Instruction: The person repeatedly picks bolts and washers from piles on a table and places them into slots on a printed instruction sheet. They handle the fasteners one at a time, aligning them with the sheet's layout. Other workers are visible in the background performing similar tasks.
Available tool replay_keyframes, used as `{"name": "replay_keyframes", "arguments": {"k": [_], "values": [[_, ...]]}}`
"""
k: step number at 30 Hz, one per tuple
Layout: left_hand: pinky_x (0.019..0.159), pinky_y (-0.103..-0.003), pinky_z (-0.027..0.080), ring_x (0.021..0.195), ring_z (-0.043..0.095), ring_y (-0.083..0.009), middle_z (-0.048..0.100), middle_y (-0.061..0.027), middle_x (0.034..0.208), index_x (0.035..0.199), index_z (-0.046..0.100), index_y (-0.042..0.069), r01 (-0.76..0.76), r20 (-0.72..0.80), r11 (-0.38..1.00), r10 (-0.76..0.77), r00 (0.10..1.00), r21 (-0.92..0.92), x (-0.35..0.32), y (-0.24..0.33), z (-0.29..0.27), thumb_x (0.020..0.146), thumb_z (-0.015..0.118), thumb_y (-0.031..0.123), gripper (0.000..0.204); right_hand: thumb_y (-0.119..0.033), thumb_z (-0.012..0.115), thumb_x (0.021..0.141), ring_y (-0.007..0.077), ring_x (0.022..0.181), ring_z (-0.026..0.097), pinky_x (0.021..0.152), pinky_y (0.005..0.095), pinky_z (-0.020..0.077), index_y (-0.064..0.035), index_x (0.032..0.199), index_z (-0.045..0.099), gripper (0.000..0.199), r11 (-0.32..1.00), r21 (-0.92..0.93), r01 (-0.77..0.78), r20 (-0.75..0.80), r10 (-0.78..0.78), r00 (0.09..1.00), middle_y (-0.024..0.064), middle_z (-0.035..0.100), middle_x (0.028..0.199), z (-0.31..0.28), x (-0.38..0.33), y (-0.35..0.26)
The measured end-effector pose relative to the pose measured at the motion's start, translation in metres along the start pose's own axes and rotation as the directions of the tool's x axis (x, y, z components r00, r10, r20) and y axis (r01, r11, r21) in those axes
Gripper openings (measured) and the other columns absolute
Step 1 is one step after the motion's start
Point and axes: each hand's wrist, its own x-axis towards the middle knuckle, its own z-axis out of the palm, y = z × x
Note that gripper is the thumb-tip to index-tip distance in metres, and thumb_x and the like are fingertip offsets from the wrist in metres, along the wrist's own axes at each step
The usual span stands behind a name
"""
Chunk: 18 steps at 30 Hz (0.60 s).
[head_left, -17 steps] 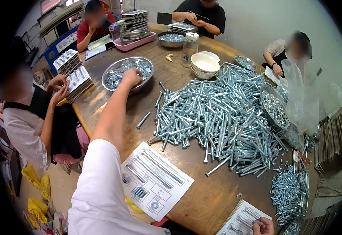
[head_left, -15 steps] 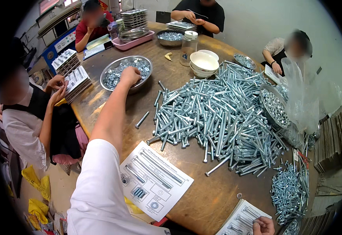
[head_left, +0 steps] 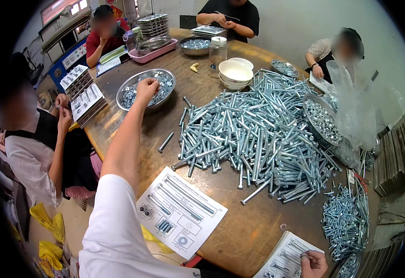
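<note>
My left arm stretches across the table, and my left hand (head_left: 147, 87) is over a steel bowl (head_left: 120, 98) full of small flat metal washers (head_left: 164, 82). Its fingers are curled together; whatever they hold is hidden. At the lower right, my right hand (head_left: 314, 264) has its fingertips pinched at a stack of printed cards (head_left: 286, 252) picturing bolts. Something small and grey may be in that pinch, but I cannot make it out. Between my arms lies a printed sheet (head_left: 184, 211) with drawings of bolts, nuts and washers.
A big heap of long bolts (head_left: 253, 134) covers the table's middle, with short bolts (head_left: 346, 217) at right. Nuts (head_left: 322, 119) fill a tilted bowl beside a clear plastic bag (head_left: 353, 109). White bowls (head_left: 235, 72) and a jar (head_left: 217, 58) stand behind. Several co-workers sit around the table.
My left hand has risen out of the washers and moved slightly toward the bowl's upper side, fingers closed. My right hand has shifted a little at the cards. The view has tilted slightly.
</note>
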Motion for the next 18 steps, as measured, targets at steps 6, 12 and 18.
{"name": "replay_keyframes", "arguments": {"k": [6,12,18], "values": [[0.072,-0.026,0.053,0.077,0.066,-0.0117,0.070,-0.0055,0.089,0.104,0.067,-0.001,-0.026,0.571,0.951,0.207,0.795,-0.308,-0.169,0.165,0.115,0.096,0.063,0.020,0.023,0.007,0.073,0.074,0.0159,0.081,0.068,0.077,0.0295,0.0535,0.0022,0.093,0.069,0.020,0.966,-0.073,0.247,0.011,-0.247,0.969,0.0094,0.072,0.086,0.011,0.011,-0.018],[0.077,-0.027,0.056,0.084,0.068,-0.0125,0.071,-0.0072,0.094,0.108,0.068,-0.002,0.201,0.722,0.859,0.244,0.648,-0.471,-0.421,0.227,0.183,0.096,0.062,0.008,0.017,0.007,0.071,0.078,0.0234,0.083,0.073,0.075,0.0295,0.0552,-0.0003,0.108,0.071,0.032,0.737,-0.137,0.662,0.002,-0.668,0.744,0.0144,0.074,0.093,0.038,0.035,-0.052],[0.079,-0.026,0.055,0.088,0.066,-0.0113,0.071,-0.0078,0.097,0.110,0.067,-0.005,0.304,0.736,0.797,0.242,0.632,-0.523,-0.525,0.252,0.212,0.097,0.061,0.006,0.018,0.007,0.075,0.075,0.0247,0.082,0.073,0.068,0.0305,0.0572,-0.0018,0.113,0.070,0.038,0.631,-0.300,0.716,-0.109,-0.768,0.631,0.0157,0.074,0.096,-0.008,0.026,-0.023]]}}
